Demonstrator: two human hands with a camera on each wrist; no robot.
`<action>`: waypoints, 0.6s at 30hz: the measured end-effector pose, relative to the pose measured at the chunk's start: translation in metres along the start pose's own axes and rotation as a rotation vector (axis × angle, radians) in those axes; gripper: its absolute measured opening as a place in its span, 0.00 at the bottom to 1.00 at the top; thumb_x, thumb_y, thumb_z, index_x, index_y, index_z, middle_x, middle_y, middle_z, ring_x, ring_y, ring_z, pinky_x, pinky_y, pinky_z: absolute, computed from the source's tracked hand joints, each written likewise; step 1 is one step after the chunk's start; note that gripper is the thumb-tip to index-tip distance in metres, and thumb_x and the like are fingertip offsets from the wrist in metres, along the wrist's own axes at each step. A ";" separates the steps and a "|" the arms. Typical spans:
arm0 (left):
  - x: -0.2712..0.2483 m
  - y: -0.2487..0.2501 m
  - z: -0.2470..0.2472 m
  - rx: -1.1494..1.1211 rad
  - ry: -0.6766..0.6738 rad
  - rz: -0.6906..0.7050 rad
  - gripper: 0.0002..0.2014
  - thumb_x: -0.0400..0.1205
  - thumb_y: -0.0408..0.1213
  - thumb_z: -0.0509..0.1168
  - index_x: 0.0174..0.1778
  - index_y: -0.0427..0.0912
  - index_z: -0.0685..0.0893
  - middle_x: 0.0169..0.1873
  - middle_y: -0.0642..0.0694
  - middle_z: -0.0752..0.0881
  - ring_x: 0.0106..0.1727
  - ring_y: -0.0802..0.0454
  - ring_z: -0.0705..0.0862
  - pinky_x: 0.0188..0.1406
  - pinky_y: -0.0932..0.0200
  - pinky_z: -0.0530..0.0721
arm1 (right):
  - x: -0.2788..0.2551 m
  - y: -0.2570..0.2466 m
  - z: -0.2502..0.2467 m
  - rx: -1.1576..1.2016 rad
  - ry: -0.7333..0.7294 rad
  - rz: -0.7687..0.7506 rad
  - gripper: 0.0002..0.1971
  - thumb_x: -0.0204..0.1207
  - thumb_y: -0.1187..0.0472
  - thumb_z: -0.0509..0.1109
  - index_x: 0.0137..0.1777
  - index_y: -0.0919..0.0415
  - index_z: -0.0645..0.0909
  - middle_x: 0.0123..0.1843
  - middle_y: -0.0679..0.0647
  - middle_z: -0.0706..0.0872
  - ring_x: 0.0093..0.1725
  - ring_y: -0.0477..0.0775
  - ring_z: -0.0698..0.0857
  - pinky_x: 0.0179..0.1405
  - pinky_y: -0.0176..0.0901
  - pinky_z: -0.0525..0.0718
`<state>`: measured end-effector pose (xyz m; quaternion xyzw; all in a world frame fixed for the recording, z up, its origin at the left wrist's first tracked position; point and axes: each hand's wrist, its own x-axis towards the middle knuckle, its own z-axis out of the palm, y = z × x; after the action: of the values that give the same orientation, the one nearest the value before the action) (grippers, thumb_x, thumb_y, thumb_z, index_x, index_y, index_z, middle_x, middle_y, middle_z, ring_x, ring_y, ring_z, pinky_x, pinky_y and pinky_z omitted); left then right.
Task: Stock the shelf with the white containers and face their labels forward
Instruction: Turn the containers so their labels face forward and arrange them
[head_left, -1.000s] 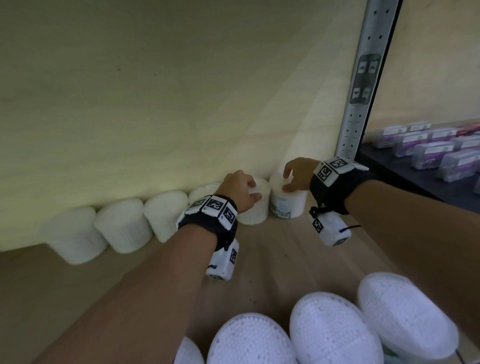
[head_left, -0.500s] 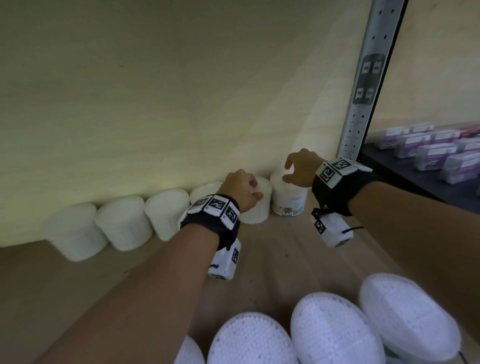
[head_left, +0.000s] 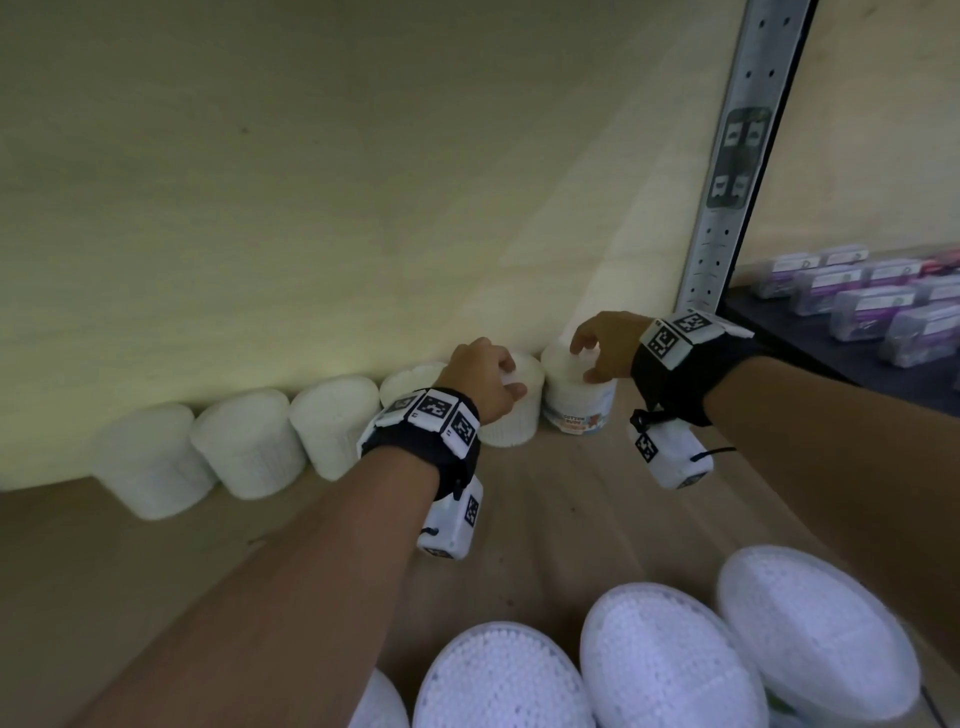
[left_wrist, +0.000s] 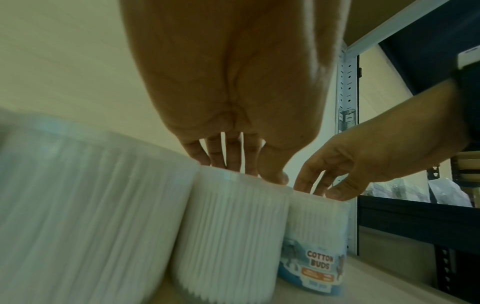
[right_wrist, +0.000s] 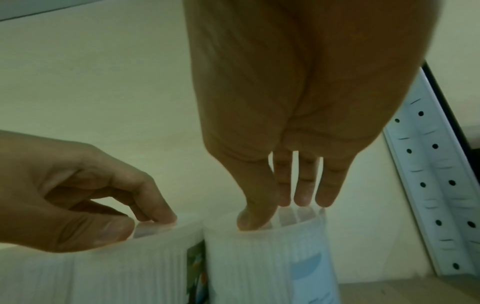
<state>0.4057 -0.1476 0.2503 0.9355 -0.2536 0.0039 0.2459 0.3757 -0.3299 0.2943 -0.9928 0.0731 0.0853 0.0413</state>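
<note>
a: what are my hands doing right now?

b: i have my left hand (head_left: 485, 382) on top of the second container from the right (head_left: 511, 405), thumb and fingertips (left_wrist: 272, 174) curled over its lid rim and gripping it. my right hand (head_left: 605, 345) does the same on the end container (head_left: 579, 400), thumb at the near edge of the lid, fingers (right_wrist: 302, 197) reaching down on the far side.

a: where do those two sit?

b: both stand upright on the wooden shelf (head_left: 561, 509), at the right end of a row of white containers (head_left: 249, 449) along the back wall (head_left: 363, 182). the two touch each other, just beside the perforated metal upright (head_left: 727, 208).

a: labels?

b: the end container shows its "cotton buds" label (left_wrist: 318, 263) toward me. the one under my left hand shows only white ribbed sides in the left wrist view; in the right wrist view a sliver of coloured label (right_wrist: 196, 265) sits on the side facing its neighbour.

a: anything else?

b: more containers (head_left: 654, 660) stand at the near edge of the shelf. purple packets (head_left: 872, 306) lie on the dark shelf to the right.
</note>
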 end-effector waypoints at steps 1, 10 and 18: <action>0.000 0.000 0.000 -0.001 0.000 0.001 0.19 0.79 0.44 0.69 0.63 0.38 0.82 0.62 0.40 0.78 0.67 0.41 0.76 0.67 0.48 0.77 | 0.000 0.001 -0.001 0.005 -0.009 -0.009 0.25 0.75 0.60 0.73 0.73 0.58 0.75 0.74 0.56 0.76 0.72 0.58 0.76 0.70 0.47 0.74; 0.000 0.003 -0.001 0.003 -0.012 -0.018 0.19 0.79 0.43 0.69 0.62 0.38 0.82 0.63 0.40 0.77 0.68 0.41 0.75 0.67 0.50 0.77 | 0.005 -0.002 0.004 0.010 0.056 0.042 0.29 0.77 0.44 0.68 0.70 0.65 0.76 0.70 0.60 0.79 0.69 0.61 0.78 0.71 0.52 0.76; 0.000 0.003 -0.001 -0.011 -0.014 -0.029 0.19 0.79 0.43 0.69 0.62 0.37 0.82 0.63 0.39 0.78 0.68 0.41 0.76 0.67 0.48 0.77 | 0.005 0.000 0.004 -0.033 0.025 -0.019 0.27 0.76 0.53 0.72 0.75 0.58 0.73 0.74 0.57 0.75 0.71 0.59 0.76 0.69 0.47 0.74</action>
<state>0.4038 -0.1493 0.2531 0.9378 -0.2419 -0.0077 0.2491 0.3803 -0.3298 0.2898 -0.9950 0.0630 0.0735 0.0245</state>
